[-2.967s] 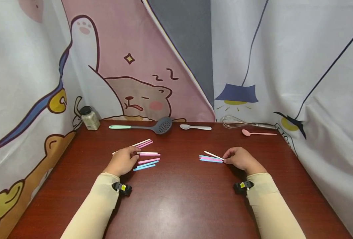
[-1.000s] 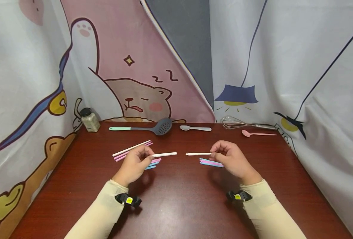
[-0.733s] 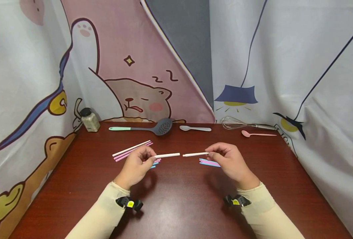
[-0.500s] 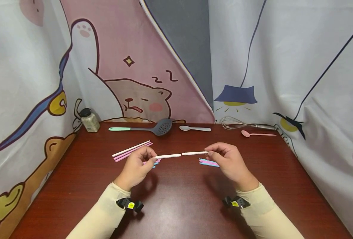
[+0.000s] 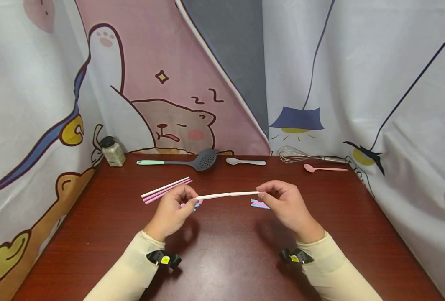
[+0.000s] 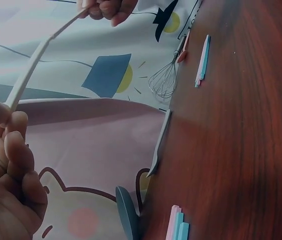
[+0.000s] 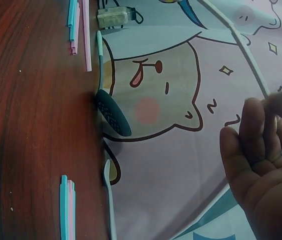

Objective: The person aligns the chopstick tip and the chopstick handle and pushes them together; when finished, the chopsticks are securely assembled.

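Note:
My left hand [image 5: 171,209] pinches the near end of a thicker white chopstick half [image 5: 213,196] between thumb and fingertips. My right hand [image 5: 290,207] pinches a thinner white chopstick half [image 5: 244,193]. The two halves meet end to end in the air over the table, with a slight bend at the joint [image 6: 52,36] in the left wrist view. Below my left hand lie short pink and blue pieces [image 6: 179,225], partly hidden in the head view. Another bundle of pink and blue pieces [image 5: 259,204] lies under my right hand, partly covered by it.
Long white [image 5: 166,187] and pink sticks [image 5: 158,197] lie at left. Along the back stand or lie a jar [image 5: 112,151], a slotted skimmer [image 5: 205,160], a grey spoon [image 5: 246,161], a whisk [image 5: 313,156] and a pink spoon [image 5: 325,168]. Printed curtains border the table.
Both hands picked up a white half from the piles and lifted them. They drew together over the middle, and the gap between the halves has closed.

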Action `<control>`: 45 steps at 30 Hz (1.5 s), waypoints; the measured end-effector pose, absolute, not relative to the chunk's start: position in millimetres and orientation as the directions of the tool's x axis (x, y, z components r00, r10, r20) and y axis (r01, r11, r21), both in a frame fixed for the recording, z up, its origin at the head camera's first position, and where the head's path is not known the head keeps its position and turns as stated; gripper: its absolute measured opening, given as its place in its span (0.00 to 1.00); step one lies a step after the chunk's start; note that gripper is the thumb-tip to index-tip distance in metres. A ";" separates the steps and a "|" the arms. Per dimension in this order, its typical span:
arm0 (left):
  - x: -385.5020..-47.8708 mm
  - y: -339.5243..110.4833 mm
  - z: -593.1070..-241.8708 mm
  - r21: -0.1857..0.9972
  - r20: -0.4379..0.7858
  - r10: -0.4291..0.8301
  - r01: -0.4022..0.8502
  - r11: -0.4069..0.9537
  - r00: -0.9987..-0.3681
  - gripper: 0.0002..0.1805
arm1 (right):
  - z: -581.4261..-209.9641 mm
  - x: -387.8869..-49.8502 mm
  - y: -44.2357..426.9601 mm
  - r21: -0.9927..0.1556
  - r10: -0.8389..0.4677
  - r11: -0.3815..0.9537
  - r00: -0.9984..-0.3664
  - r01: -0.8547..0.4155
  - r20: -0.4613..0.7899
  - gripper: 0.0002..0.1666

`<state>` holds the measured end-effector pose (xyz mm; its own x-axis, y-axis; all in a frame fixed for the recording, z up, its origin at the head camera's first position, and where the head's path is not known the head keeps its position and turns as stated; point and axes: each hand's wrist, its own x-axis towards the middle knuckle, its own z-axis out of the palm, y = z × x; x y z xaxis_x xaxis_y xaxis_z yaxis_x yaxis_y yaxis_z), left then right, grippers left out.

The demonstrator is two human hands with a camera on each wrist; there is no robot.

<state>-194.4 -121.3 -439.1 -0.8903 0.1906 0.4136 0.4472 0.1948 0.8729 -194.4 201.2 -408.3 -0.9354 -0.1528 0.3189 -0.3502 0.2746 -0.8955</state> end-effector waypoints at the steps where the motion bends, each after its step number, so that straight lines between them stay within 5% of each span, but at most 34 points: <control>1: -194.4 -121.3 -439.2 0.873 0.412 0.189 0.445 0.197 -0.891 0.06 | -408.8 -194.7 201.0 -0.893 -0.154 0.285 -0.936 -0.348 0.316 0.04; 17: -192.9 -122.7 -437.5 0.860 0.432 0.203 0.469 0.202 -0.879 0.06 | -406.6 -194.2 201.5 -0.881 -0.251 0.342 -0.935 -0.327 0.250 0.02; 45: -193.7 -121.1 -438.3 0.878 0.387 0.194 0.425 0.221 -0.901 0.03 | -409.2 -194.9 198.6 -0.866 -0.214 0.383 -0.943 -0.321 0.255 0.03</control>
<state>-193.7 -121.1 -438.3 -0.9014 0.1940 0.3871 0.4246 0.2209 0.8780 -194.9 198.6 -409.2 -0.9429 -0.2139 0.2553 -0.3214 0.3835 -0.8658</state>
